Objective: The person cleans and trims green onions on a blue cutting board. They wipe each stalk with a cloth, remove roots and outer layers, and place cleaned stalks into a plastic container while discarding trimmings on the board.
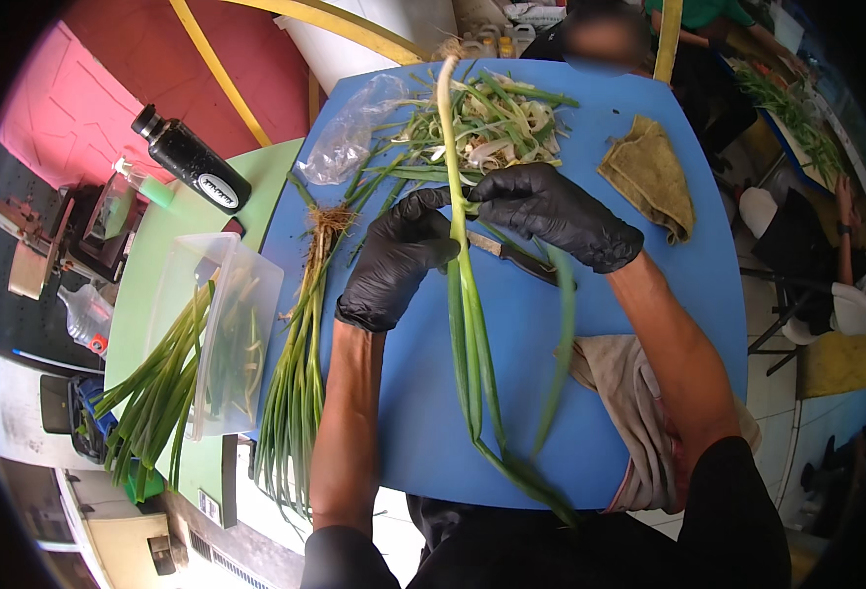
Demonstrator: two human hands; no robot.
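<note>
My left hand [405, 254], in a black glove, holds a long green onion [464, 269] by its stem, with the roots up and the leaves hanging down. Also gloved in black, my right hand [551, 213] pinches a leaf at the stalk's fork; that leaf hangs loose and blurred. Behind the stalk, partly hidden, lies a knife [529, 265] with a dark handle. A heap of onion trimmings [507, 121] lies beyond my hands. Left of my left hand lies a bunch of green onions [304, 331] with roots on.
The blue table [433, 449] bears a clear plastic bag [345, 136], a brownish cloth [650, 177] and a greyish cloth [624, 383]. On the green table [263, 173] stand a plastic container [219, 368] with green onions and a black bottle [190, 158]. People sit at the far side and right.
</note>
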